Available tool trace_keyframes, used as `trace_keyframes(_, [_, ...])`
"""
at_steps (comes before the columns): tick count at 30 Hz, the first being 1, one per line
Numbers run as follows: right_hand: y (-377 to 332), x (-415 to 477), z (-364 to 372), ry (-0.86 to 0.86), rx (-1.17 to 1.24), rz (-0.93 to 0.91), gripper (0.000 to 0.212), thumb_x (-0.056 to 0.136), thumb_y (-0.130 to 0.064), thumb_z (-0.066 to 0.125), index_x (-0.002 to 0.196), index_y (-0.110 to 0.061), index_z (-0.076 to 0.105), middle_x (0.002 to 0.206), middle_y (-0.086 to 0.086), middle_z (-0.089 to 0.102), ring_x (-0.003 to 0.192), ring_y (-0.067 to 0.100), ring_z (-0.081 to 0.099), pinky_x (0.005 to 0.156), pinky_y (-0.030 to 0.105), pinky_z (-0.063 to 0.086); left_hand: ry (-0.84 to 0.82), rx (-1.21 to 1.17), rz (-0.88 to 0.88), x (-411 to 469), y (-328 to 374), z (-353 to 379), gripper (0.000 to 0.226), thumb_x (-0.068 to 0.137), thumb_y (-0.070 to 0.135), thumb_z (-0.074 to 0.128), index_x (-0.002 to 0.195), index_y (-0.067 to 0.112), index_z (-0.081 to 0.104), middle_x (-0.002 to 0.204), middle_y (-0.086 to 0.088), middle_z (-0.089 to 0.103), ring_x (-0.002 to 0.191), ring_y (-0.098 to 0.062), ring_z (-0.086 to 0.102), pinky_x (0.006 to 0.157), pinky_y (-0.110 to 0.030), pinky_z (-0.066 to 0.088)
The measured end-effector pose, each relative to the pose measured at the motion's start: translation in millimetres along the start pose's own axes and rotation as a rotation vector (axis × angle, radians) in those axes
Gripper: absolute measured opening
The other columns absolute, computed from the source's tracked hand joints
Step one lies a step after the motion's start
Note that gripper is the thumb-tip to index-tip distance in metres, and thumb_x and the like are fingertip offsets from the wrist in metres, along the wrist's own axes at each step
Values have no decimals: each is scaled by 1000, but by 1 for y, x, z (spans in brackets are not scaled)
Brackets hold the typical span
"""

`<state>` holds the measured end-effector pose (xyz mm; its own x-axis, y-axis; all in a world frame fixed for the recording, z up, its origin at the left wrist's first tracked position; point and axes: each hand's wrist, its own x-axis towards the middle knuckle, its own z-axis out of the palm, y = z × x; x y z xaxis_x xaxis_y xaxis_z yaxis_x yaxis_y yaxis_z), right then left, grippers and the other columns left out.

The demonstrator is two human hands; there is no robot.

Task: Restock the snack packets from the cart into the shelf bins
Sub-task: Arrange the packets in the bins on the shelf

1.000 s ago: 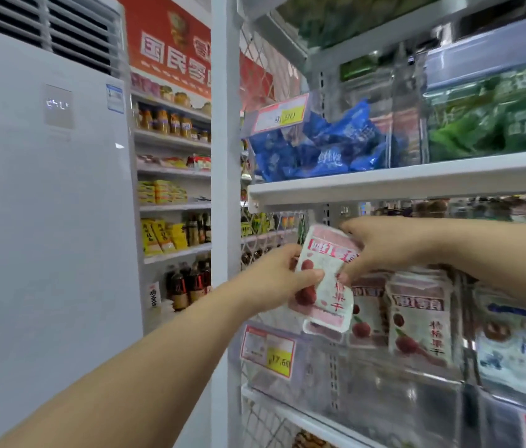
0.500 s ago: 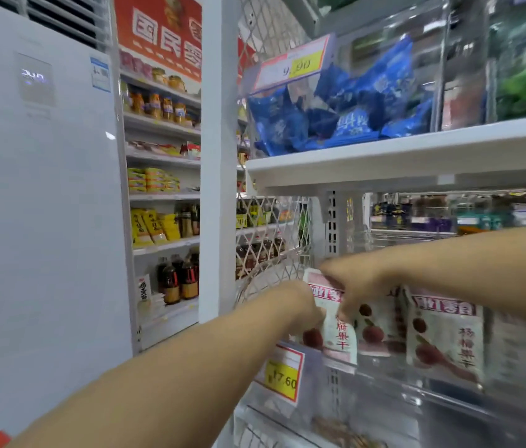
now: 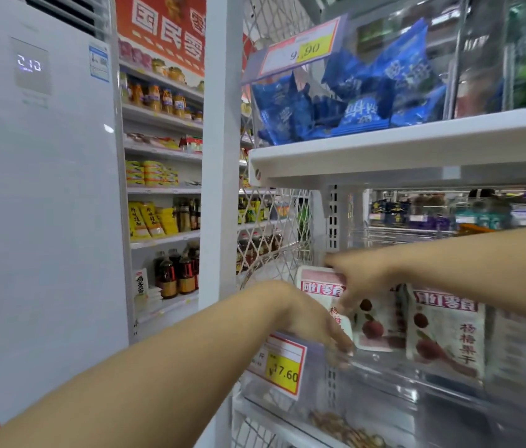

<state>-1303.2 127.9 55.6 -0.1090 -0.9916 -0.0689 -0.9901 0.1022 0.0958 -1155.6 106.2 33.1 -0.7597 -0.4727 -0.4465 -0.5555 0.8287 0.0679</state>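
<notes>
Yellow price tag (image 3: 282, 367) hangs on the clear bin (image 3: 384, 379), and above it the left hand (image 3: 310, 318) touches the low side of the snack packet (image 3: 318, 287); I cannot tell if its grip is tight. The right hand (image 3: 362, 279) pinches the packet's top, and the packet is partly down in the bin. Beside it stand more packets (image 3: 446, 331), so some are in; the cart is out of sight.

Pink-white snack packets (image 3: 442, 328), blue bags (image 3: 362, 113), yellow tag (image 3: 284, 371)
</notes>
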Motion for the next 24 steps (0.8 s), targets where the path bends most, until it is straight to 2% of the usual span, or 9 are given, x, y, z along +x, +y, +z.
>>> trace_keyframes(1, [2, -2, -2, -25, 54, 5, 68, 82, -27, 81, 136, -16, 41, 125, 3, 60, 102, 18, 59, 74, 22, 45, -32, 59, -24, 6, 0, 1, 58, 102, 45, 54, 155, 39, 32, 166, 4, 24, 151, -26, 24, 121, -51, 24])
trace_keyframes(3, [9, -3, -5, -77, 192, -1, 70, 78, -22, 85, 133, -22, 41, 124, 2, 61, 106, 19, 62, 80, 24, 51, -38, 137, -61, 12, 2, 2, 65, 102, 47, 53, 158, 37, 22, 168, 1, 17, 152, -30, 20, 120, -52, 22])
trace_keyframes(6, [17, -6, -11, -66, 280, 0, 60, 80, -11, 80, 126, -23, 44, 117, 3, 60, 106, 25, 64, 87, 36, 58, 5, 172, -76, 6, 6, 1, 67, 104, 47, 48, 161, 36, 14, 169, -3, 12, 153, -30, 17, 118, -45, 21])
trace_keyframes(9, [17, -6, -16, -27, 196, -14, 43, 84, -7, 69, 122, -17, 53, 117, 5, 61, 106, 24, 62, 94, 42, 56, 56, 168, -96, 4, 7, 2, 65, 104, 46, 47, 160, 37, 15, 167, -6, 13, 150, -33, 22, 117, -43, 23])
trace_keyframes(13, [16, -9, -21, -65, 178, -22, 37, 85, -5, 64, 121, -15, 65, 113, 3, 70, 102, 21, 68, 93, 42, 57, 84, 167, -127, 7, 3, 5, 69, 100, 56, 50, 158, 46, 15, 161, -13, 16, 146, -41, 24, 119, -54, 24])
trace_keyframes(17, [16, -12, -23, -14, 167, -23, 43, 88, -6, 62, 129, -18, 64, 117, -1, 69, 103, 15, 66, 93, 38, 57, 110, 166, -152, 10, 1, 5, 70, 100, 52, 54, 157, 49, 14, 157, -15, 14, 144, -44, 28, 118, -55, 27])
trace_keyframes(20, [14, -11, -21, 3, 131, -22, 42, 91, -6, 60, 133, -15, 62, 113, -4, 67, 93, 9, 63, 76, 23, 55, 79, 183, -151, 14, 1, 5, 69, 100, 55, 49, 157, 48, 12, 158, -18, 13, 144, -45, 27, 118, -57, 26])
trace_keyframes(21, [14, -9, -21, 12, 118, -22, 42, 92, -6, 60, 133, -14, 62, 113, -3, 67, 92, 10, 63, 74, 23, 55, 71, 192, -153, 15, 1, 5, 69, 100, 56, 49, 157, 47, 12, 158, -18, 13, 144, -46, 27, 118, -57, 26])
trace_keyframes(24, [13, -5, -20, 18, 69, -18, 41, 93, -7, 59, 133, -16, 62, 125, 1, 66, 107, 19, 63, 93, 37, 57, 81, 198, -151, 18, 1, 6, 71, 99, 56, 50, 158, 45, 13, 157, -16, 13, 142, -45, 30, 117, -57, 28])
